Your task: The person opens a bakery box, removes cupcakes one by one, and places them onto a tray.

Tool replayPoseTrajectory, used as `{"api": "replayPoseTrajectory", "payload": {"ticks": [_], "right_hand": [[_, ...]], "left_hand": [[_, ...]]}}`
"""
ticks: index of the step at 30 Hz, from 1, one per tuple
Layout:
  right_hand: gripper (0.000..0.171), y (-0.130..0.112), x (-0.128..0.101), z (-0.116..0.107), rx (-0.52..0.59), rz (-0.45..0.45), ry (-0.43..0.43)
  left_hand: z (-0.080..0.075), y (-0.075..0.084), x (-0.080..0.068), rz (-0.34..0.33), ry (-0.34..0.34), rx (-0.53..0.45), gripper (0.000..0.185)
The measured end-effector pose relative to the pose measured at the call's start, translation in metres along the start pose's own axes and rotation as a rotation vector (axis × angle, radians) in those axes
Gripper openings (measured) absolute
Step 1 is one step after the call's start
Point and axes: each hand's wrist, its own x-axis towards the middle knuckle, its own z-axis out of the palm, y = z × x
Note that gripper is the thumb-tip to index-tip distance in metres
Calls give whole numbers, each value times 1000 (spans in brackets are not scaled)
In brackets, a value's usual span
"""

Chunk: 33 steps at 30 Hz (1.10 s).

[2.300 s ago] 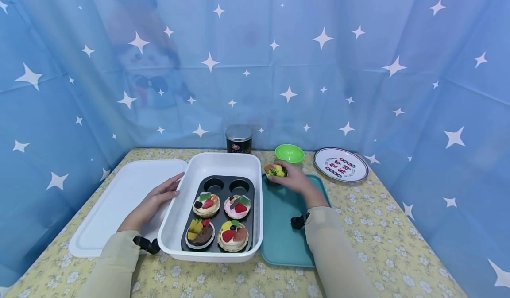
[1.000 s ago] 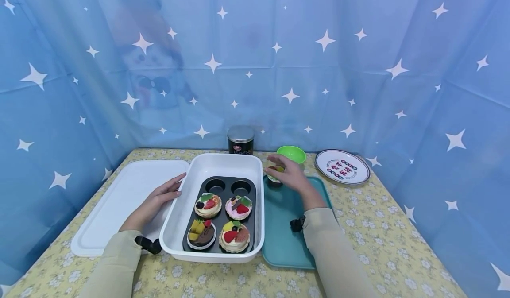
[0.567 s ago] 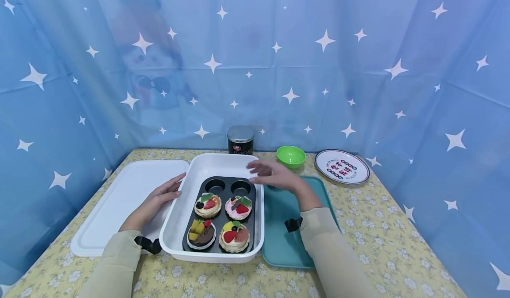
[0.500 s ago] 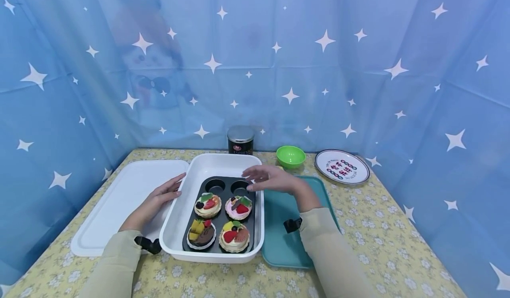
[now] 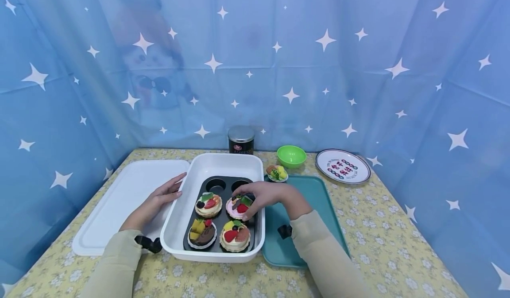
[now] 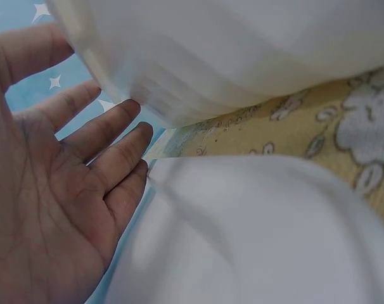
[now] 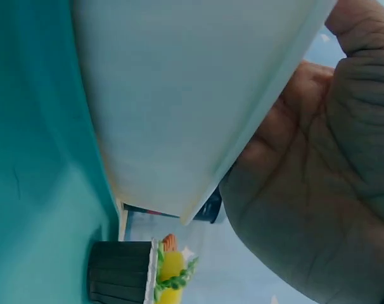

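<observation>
My right hand [image 5: 268,197] reaches into the white tub [image 5: 171,238], its thumb and fingers curled round the pink-cream fruit tart [image 5: 231,208]; how firmly they grip is hidden. That tart sits in a dark muffin pan [image 5: 217,227] inside the tub. Several other tarts fill cups there: a cream one [image 5: 208,207], a chocolate one [image 5: 202,235] and a strawberry one [image 5: 234,237]. My left hand [image 5: 158,199] rests its extended fingertips against the tub's left wall, as the left wrist view also shows. On the teal tray [image 5: 296,245], a fruit tart [image 5: 276,174] stands at the far left corner.
A white lid [image 5: 115,209] lies left of the tub. Behind stand a black espresso tin [image 5: 241,141] and a green bowl [image 5: 291,156]. A patterned white plate [image 5: 342,166] lies at back right. Blue star-print curtains enclose the flowered table [image 5: 390,249].
My right hand has let go of the fruit tart at the teal tray's far corner and moved left and nearer, over the pink-cream tart. My left hand stays at the tub's wall.
</observation>
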Motion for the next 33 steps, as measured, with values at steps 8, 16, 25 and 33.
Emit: {"api": "replayPoseTrajectory", "payload": {"ticks": [8, 16, 25, 33], "right_hand": [[81, -2, 3, 4, -73, -5, 5], [75, -1, 5, 5, -89, -5, 10], [73, -2, 6, 6, -138, -21, 34], [68, -2, 6, 7, -139, -17, 84]], "left_hand": [[0, 0, 0, -4, -8, -6, 64], [0, 1, -1, -2, -7, -3, 63], [0, 0, -1, 1, -7, -1, 62], [-1, -1, 0, 1, -6, -3, 63]]}}
